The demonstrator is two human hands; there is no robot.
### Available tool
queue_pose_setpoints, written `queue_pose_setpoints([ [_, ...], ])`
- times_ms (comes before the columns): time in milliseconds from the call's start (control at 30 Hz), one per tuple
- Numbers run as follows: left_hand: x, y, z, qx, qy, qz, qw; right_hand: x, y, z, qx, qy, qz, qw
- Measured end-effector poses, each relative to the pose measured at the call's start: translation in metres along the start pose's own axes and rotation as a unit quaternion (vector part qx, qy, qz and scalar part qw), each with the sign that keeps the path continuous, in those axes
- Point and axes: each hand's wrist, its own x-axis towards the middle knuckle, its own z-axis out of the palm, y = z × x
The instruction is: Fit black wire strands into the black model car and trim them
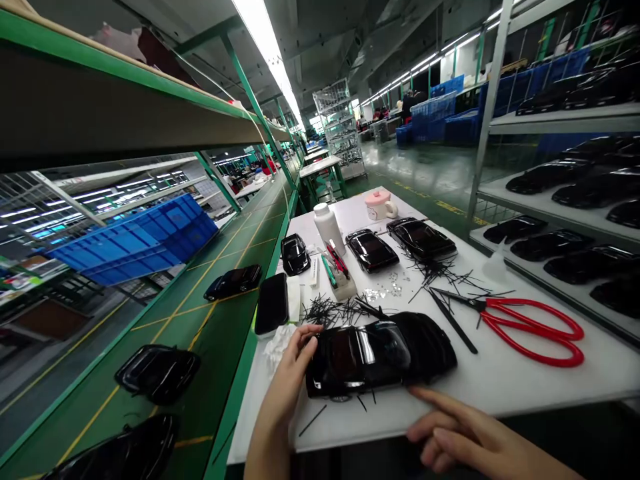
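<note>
Shell: black car shell [380, 357], glossy, roof up, in the lower middle of the frame, on the near edge of the white bench [525, 387].
Long axis: left to right across the frame, right end slightly higher; nose and tail hard to tell apart, so no heading given.
Left hand [290, 373]: at the shell's left end, thumb on top, fingers curled against the end; closed on it lightly, by the look of it.
Right hand [465, 433]: lower right of the frame, fingers loosely spread, nothing held; index fingertip at or just short of the shell's near right edge.
Handling: probably light, hollow and stiff; likely slick and quick to show scratches or prints.
Where to hold: best taken at both ends or along the lower sills, off the shiny roof and windows.
Just above the shell: loose black strips [335, 310] and a dark phone [271, 303].
Right of centre: red scissors [530, 323], flat on the bench, well apart from both hands.
Further back: white bottle [327, 228] and pink mug [379, 205].
Left of the frame: green conveyor [200, 313] with more black shells.
</note>
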Motion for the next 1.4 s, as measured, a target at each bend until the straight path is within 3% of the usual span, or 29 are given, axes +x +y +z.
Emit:
queue_pose_setpoints([
  [200, -0.033, 0.007, 0.007, -0.107, -0.089, -0.056, 0.989, 0.007, -0.004, 0.022, 0.114, 0.024, -0.012, 0.993],
  [333, -0.069, 0.006, 0.026, -0.130, -0.168, -0.038, 0.976, -0.001, -0.009, 0.031, 0.209, 0.037, -0.028, 0.977],
  [433, -0.098, 0.007, 0.035, -0.175, -0.237, -0.081, 0.952, -0.015, -0.020, 0.028, 0.207, 0.080, 0.003, 0.975],
  [533, -0.113, 0.002, 0.026, -0.192, -0.279, -0.090, 0.937, -0.024, -0.034, 0.017, 0.159, 0.059, 0.004, 0.985],
  [600, -0.111, -0.006, 0.015, -0.192, -0.261, -0.080, 0.943, -0.023, -0.047, 0.011, 0.107, 0.004, -0.030, 0.994],
  [633, -0.107, -0.011, 0.010, -0.192, -0.210, -0.070, 0.956, -0.019, -0.054, 0.010, 0.080, -0.031, -0.043, 0.995],
  [700, -0.095, -0.021, 0.004, -0.207, -0.014, -0.034, 0.978, -0.009, -0.069, 0.011, 0.049, -0.108, -0.045, 0.992],
  [733, -0.089, -0.026, 0.004, -0.226, 0.083, -0.011, 0.970, -0.002, -0.076, 0.013, 0.047, -0.145, -0.034, 0.988],
  [767, -0.084, -0.031, 0.004, -0.247, 0.151, 0.003, 0.957, 0.005, -0.082, 0.015, 0.050, -0.176, -0.018, 0.983],
  [800, -0.079, -0.035, 0.007, -0.269, 0.181, 0.009, 0.946, 0.013, -0.087, 0.018, 0.050, -0.203, -0.004, 0.978],
  [933, -0.075, -0.046, 0.020, -0.373, 0.119, -0.022, 0.920, 0.043, -0.094, 0.020, 0.016, -0.250, 0.059, 0.966],
  [1100, -0.078, -0.058, 0.026, -0.424, 0.060, -0.043, 0.903, 0.061, -0.095, -0.011, -0.070, -0.128, 0.142, 0.979],
  [1233, -0.079, -0.060, 0.031, -0.387, 0.046, -0.022, 0.920, 0.064, -0.107, -0.041, -0.120, -0.035, 0.109, 0.986],
  [1400, -0.082, -0.050, 0.030, -0.275, 0.020, 0.004, 0.961, 0.068, -0.127, -0.059, -0.204, 0.046, 0.025, 0.978],
])
